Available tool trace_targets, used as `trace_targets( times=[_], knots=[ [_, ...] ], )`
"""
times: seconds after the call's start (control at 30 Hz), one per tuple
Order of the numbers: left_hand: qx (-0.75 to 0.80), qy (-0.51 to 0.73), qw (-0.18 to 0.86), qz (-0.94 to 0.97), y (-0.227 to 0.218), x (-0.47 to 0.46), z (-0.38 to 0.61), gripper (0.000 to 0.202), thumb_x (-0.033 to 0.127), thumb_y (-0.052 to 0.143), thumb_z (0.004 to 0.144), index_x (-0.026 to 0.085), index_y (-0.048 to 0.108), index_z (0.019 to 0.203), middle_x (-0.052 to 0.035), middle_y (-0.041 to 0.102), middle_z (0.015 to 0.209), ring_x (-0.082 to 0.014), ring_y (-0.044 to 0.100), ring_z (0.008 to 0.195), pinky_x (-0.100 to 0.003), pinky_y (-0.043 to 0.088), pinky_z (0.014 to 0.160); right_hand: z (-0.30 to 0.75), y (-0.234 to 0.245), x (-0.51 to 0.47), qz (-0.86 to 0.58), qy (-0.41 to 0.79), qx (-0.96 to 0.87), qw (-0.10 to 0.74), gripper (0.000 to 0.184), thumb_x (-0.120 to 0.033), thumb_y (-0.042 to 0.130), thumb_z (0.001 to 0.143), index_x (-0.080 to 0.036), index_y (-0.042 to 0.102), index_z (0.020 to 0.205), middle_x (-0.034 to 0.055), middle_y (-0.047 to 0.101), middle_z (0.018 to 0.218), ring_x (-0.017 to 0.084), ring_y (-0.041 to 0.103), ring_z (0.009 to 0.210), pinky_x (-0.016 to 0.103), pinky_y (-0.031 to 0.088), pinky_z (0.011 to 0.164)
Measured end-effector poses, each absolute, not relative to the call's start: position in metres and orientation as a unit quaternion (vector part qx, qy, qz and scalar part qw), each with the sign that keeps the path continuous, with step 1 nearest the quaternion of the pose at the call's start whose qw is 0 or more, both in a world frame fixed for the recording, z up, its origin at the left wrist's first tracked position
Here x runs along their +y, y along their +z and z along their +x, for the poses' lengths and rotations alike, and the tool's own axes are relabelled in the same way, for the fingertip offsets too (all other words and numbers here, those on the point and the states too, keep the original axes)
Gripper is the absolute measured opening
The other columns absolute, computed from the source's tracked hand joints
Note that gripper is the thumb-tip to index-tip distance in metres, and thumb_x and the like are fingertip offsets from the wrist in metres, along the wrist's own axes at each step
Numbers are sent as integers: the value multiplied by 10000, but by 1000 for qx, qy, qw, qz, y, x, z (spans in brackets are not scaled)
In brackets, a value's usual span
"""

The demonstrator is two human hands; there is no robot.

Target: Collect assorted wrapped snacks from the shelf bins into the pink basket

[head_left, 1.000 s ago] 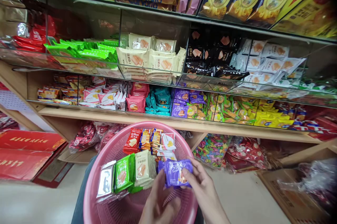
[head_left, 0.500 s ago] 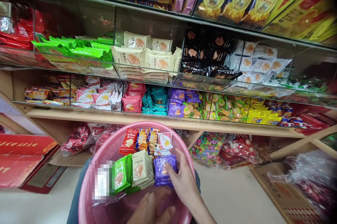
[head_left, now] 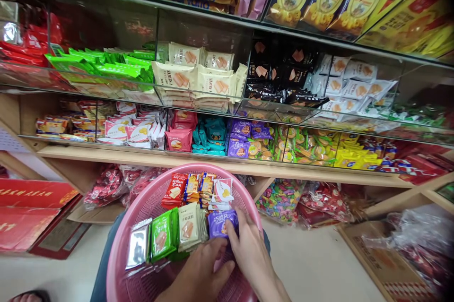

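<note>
A pink mesh basket [head_left: 142, 207] sits low in front of me with rows of snack packets in it. My right hand [head_left: 248, 252] pinches purple snack packets [head_left: 220, 223] standing at the right end of the near row. My left hand [head_left: 198, 271] lies just below them, fingers bent against the packets' lower edge. To the left in the same row stand a cream packet [head_left: 189, 232], a green packet [head_left: 161, 240] and a silver packet [head_left: 137, 247]. A back row holds red, orange and white packets [head_left: 198, 189].
Glass-fronted shelves [head_left: 227, 103] behind the basket hold compartments of green, cream, black, white, purple and yellow snack packets. Larger boxes fill the top shelf. Bags of sweets [head_left: 283, 198] lie under the wooden shelf. Red boxes [head_left: 31, 207] stand at left, a cardboard box [head_left: 386, 264] at right.
The purple packets, held up over the basket a second ago, have been set down into the near row. Both hands followed them down and now press on them.
</note>
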State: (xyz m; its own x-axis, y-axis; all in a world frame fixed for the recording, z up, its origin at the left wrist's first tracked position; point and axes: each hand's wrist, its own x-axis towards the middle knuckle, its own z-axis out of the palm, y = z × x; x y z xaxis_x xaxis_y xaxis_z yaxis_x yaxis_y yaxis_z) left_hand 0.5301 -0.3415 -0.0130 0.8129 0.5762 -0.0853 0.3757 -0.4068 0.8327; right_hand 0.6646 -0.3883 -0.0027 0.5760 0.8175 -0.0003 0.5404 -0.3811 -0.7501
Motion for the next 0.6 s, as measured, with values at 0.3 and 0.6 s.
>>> trace_targets(
  times=[0.3, 0.6],
  knots=[
    [266, 106, 478, 830, 3, -334, 537, 273, 203, 503, 799, 176, 589, 1056, -101, 645, 1052, -231, 597, 942, -321, 454, 833, 661, 6, -387, -807, 250, -409, 345, 536, -401, 311, 923, -168, 354, 1404, 207, 609, 1184, 370, 593, 1043, 467, 412, 843],
    [243, 43, 411, 878, -23, -332, 534, 318, 350, 494, 815, 187, 604, 1065, -83, 690, 943, -216, 638, 769, -302, 488, 683, 705, 43, -383, -819, 107, -410, 386, 467, -480, 415, 881, -172, 569, 1196, 142, 700, 944, 301, 648, 897, 399, 462, 784]
  ],
)
